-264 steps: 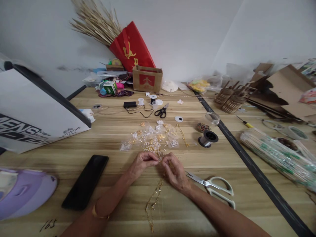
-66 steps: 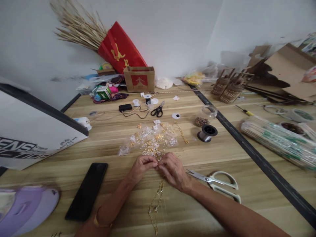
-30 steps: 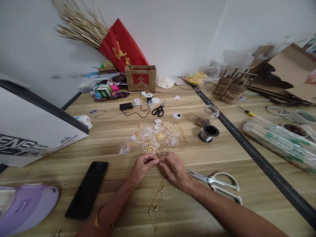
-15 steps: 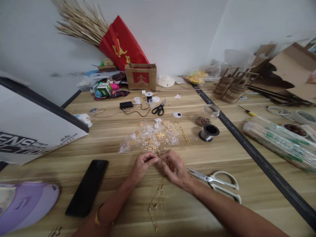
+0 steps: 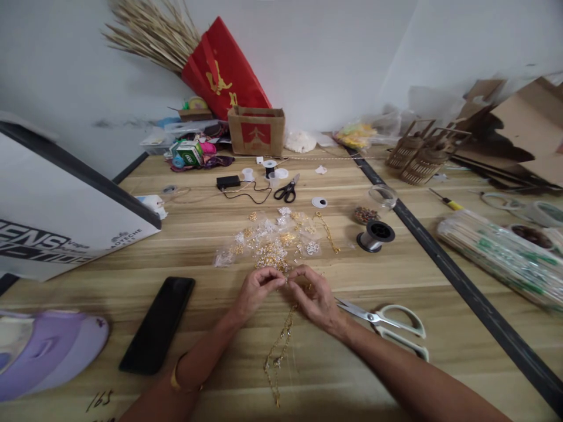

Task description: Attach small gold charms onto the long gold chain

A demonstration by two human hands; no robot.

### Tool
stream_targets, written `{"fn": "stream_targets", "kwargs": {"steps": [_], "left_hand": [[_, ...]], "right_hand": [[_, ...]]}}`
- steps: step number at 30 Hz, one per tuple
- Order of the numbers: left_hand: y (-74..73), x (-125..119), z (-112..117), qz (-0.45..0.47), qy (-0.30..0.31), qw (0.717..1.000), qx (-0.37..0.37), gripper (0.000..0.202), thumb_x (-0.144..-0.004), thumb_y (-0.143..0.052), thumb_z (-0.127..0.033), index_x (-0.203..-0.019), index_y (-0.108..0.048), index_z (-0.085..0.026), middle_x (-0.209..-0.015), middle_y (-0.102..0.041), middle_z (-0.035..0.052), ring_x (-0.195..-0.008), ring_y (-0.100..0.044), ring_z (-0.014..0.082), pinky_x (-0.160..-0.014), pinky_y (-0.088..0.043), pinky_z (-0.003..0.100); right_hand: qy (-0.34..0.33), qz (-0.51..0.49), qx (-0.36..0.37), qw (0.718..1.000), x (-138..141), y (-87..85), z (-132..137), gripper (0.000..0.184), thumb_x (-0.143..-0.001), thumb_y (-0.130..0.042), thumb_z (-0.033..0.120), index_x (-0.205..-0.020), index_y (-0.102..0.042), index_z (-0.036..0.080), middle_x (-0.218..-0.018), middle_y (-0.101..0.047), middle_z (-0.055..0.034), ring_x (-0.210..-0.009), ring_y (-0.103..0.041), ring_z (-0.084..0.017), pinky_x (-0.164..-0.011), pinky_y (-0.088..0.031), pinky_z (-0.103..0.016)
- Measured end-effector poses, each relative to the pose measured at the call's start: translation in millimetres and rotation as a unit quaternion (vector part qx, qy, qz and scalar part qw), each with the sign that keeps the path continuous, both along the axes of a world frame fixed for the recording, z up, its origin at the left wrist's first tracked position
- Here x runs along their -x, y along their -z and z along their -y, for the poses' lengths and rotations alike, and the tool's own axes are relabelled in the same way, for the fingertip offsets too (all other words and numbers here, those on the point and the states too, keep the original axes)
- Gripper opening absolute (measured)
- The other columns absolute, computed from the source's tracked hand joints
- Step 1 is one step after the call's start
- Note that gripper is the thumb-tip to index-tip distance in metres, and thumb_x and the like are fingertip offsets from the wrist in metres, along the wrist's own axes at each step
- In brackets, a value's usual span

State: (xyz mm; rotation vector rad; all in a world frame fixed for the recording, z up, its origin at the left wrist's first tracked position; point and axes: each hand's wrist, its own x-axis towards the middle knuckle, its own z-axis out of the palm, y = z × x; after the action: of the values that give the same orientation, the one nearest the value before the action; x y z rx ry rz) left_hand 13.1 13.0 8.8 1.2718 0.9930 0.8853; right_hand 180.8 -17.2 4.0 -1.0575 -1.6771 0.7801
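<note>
My left hand and my right hand meet fingertip to fingertip low on the wooden table. Both pinch the top end of a gold chain that trails toward me across the wood. Whatever small piece sits between the fingertips is too tiny to name. Just beyond the hands lies a pile of small gold and silver trinkets in clear bags. A gold bangle rings my left wrist.
White-handled scissors lie right of my right hand. A black phone lies to the left, with a purple object beyond it. A wire spool, bead jar, black scissors and white bag stand farther off.
Over the frames both hands stay pinched together at the chain's top. The fingers shift slightly, and the view has tilted a little.
</note>
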Motion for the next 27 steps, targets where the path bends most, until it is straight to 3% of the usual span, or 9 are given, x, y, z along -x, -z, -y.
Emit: {"fn": "stream_targets", "kwargs": {"steps": [11, 18, 27], "left_hand": [[-0.8, 1, 0, -0.008, 0.002, 1.000, -0.002, 0.021, -0.068, -0.071, -0.033, -0.068, -0.065, -0.013, -0.067, -0.062, 0.0026, -0.068, -0.055, 0.0150, -0.066, -0.043, 0.025], [-2.6, 1, 0, -0.007, 0.004, 1.000, -0.008, 0.021, -0.069, -0.071, -0.032, -0.068, -0.065, -0.013, -0.067, -0.062, 0.0022, -0.067, -0.054, 0.0145, -0.066, -0.043, 0.025], [-0.5, 1, 0, 0.000, -0.008, 1.000, -0.003, 0.023, -0.068, -0.071, -0.035, -0.069, -0.065, -0.013, -0.066, -0.062, 0.0021, -0.066, -0.053, 0.0142, -0.064, -0.041, 0.024]], "right_hand": [[0.004, 0.016, -0.008, 1.000, -2, -0.1, 0, 0.012, -0.087, -0.053, 0.029, -0.094, -0.055, 0.019, -0.086, -0.062, -0.0044, -0.078, -0.058, -0.017, -0.070, -0.048, -0.029], [0.000, 0.034, -0.057, 0.998, 0, 4.9, -2, 0.008, -0.089, -0.052, 0.025, -0.088, -0.058, 0.020, -0.080, -0.062, -0.0037, -0.076, -0.057, -0.016, -0.070, -0.047, -0.030], [-0.009, 0.062, -0.070, 0.996, -3, 11.4, -6, 0.010, -0.089, -0.052, 0.026, -0.088, -0.061, 0.021, -0.080, -0.064, -0.0039, -0.076, -0.057, -0.017, -0.070, -0.046, -0.032]]}}
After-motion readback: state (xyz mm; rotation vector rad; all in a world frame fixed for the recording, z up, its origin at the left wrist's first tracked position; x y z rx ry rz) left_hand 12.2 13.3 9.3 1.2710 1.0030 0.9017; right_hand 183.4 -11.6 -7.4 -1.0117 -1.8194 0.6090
